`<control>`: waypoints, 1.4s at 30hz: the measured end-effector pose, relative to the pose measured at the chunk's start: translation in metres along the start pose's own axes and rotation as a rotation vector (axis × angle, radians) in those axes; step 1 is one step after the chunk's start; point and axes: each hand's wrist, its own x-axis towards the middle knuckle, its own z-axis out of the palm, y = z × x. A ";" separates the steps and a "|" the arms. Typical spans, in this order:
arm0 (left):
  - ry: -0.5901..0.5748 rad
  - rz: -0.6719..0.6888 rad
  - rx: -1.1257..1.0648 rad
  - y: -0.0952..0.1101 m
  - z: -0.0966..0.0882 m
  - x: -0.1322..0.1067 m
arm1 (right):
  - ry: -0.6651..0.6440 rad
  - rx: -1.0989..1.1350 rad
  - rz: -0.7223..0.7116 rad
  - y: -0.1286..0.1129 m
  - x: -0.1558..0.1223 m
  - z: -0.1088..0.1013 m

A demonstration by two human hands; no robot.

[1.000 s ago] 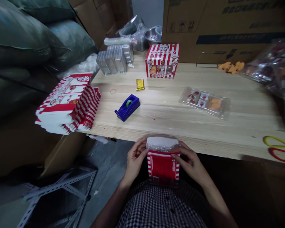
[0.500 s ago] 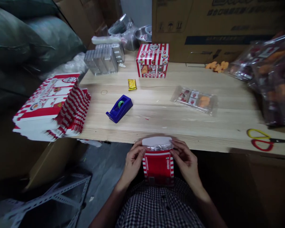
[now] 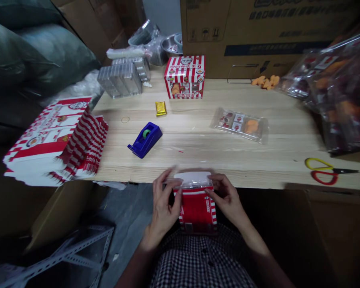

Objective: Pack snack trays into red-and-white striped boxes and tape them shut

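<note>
A small red-and-white striped carton (image 3: 195, 210) stands against my checked shirt, just off the table's front edge. Its white top flap (image 3: 193, 177) is up, and clear plastic shows in the opening below the flap. My left hand (image 3: 163, 200) is at the carton's top left corner, thumb on the front and forefinger by the opening; its other fingers are spread and slightly blurred. My right hand (image 3: 226, 198) pinches the top right corner, thumb in front, fingers near the flap.
On the table lie a blue tape dispenser (image 3: 145, 140), a gold packet (image 3: 161, 108), a clear packet of pieces (image 3: 240, 125) and scissors (image 3: 327, 171). A finished-looking striped box (image 3: 185, 77) stands behind. Flat cartons (image 3: 52, 136) are stacked left; filled packets (image 3: 345, 96) are piled right.
The view has shifted, so the table things sit slightly further left. My left hand has loosened from the carton's side, its fingers lifting and spreading near the top; my right hand keeps its hold.
</note>
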 end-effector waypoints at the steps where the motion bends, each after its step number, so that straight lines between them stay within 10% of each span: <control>1: 0.021 0.088 0.079 0.007 -0.001 0.004 | -0.004 0.027 0.010 0.000 0.001 0.000; 7: -0.502 0.356 0.115 0.035 0.007 0.027 | -0.005 0.075 0.020 0.000 -0.003 0.004; 15: -0.658 0.254 0.073 0.044 0.013 0.037 | 0.001 0.020 -0.038 0.000 -0.009 -0.001; 18: -0.617 0.303 0.068 0.043 0.004 0.035 | 0.002 -0.002 -0.039 -0.001 -0.009 -0.004; 24: -0.081 0.029 -0.097 0.003 -0.020 0.006 | 0.034 -0.053 0.004 0.006 -0.009 -0.010; 30: -0.081 -0.200 -0.347 -0.029 0.001 -0.007 | -0.031 -0.076 -0.017 0.010 -0.006 -0.011; 42: -0.119 -0.433 -0.588 -0.022 0.008 0.008 | 0.042 -0.007 0.046 0.002 -0.003 -0.006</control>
